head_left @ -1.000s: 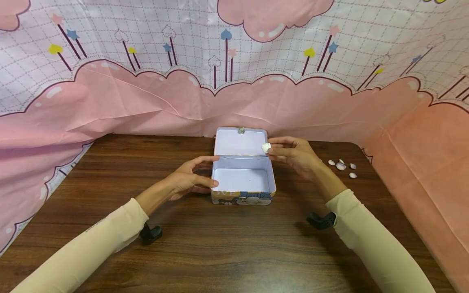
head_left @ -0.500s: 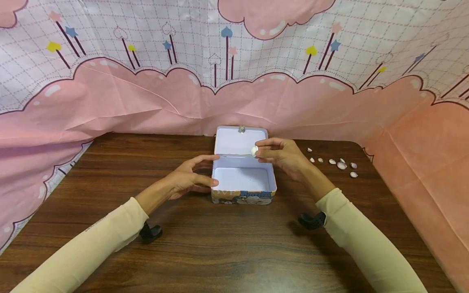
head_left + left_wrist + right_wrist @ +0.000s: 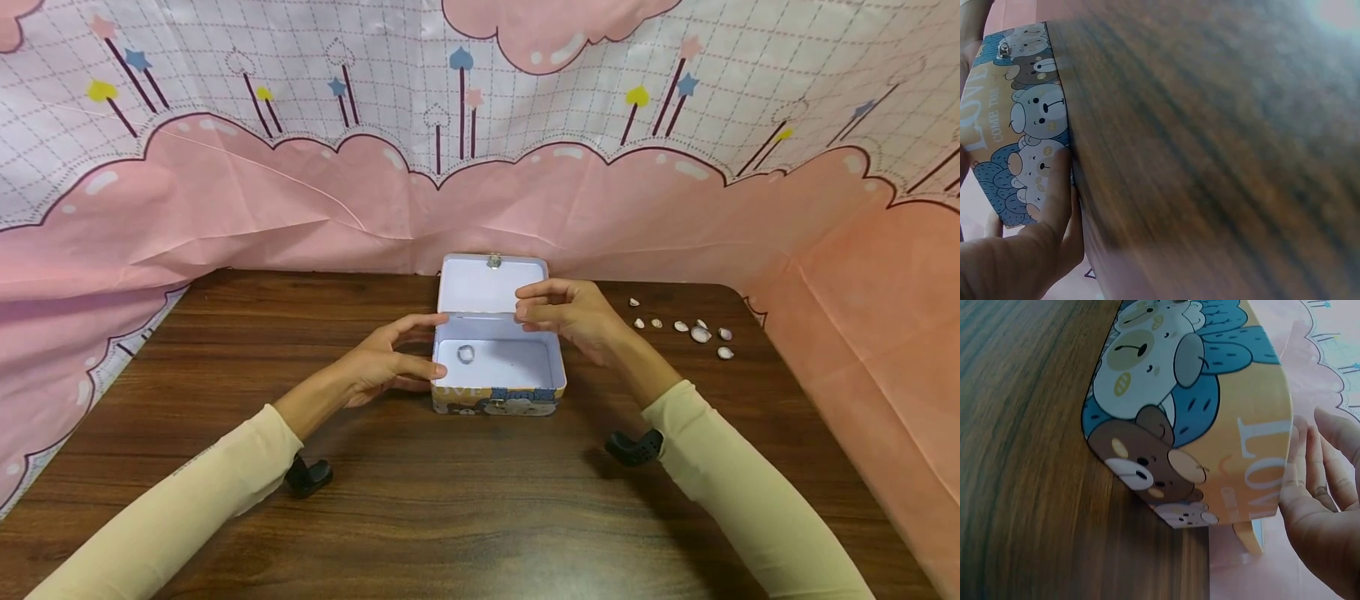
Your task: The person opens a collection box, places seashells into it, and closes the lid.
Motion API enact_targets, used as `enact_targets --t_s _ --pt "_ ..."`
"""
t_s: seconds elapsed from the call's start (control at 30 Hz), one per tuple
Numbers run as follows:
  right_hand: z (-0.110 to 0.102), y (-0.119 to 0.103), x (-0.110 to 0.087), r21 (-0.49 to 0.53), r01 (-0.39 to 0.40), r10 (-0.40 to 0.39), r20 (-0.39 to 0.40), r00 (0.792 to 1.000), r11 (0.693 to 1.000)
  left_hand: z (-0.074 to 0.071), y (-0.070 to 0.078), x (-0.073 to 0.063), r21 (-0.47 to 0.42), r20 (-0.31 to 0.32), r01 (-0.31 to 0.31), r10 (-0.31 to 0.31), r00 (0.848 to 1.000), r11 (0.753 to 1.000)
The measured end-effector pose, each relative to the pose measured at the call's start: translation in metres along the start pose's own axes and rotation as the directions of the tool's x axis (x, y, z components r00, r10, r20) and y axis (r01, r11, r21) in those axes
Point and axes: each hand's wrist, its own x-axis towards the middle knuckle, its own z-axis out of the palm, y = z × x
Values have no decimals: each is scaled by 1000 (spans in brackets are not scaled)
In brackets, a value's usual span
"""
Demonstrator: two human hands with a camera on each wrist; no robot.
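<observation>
A hinged tin box (image 3: 498, 400) with cartoon bears printed outside stands on the table, its white-lined lid (image 3: 491, 285) raised at the back. My left hand (image 3: 378, 362) holds the box's left end, thumb over the rim and other fingers along the outer wall. Bear prints partly covered by those fingers show in the left wrist view. Inside, toward the left, is a blurred white shell (image 3: 466, 354). My right hand (image 3: 573, 318) hovers over the box's back right corner, fingers extended and nothing visible between them. In the right wrist view, the right hand (image 3: 1322, 487) appears beyond the box's rim.
Several small shells (image 3: 701, 334) lie scattered on the brown wooden table (image 3: 480, 500) to the right of the box. A pink and white patterned cloth (image 3: 315, 242) hangs behind the table and along its sides.
My right hand moved left over the box with the white shell, then let go of it; the shell is now inside the box. The left hand has stayed on the box's left end.
</observation>
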Motion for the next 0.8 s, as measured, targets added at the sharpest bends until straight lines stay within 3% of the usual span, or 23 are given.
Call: enact_targets --t_s 0.47,0.8 --pt "-29 1 -13 34 5 -4 -55 998 999 0 2 -1 55 42 -10 8 999 998" --pt "-53 5 -26 62 7 -2 -75 997 998 4 1 -1 60 10 -27 26 1000 998"
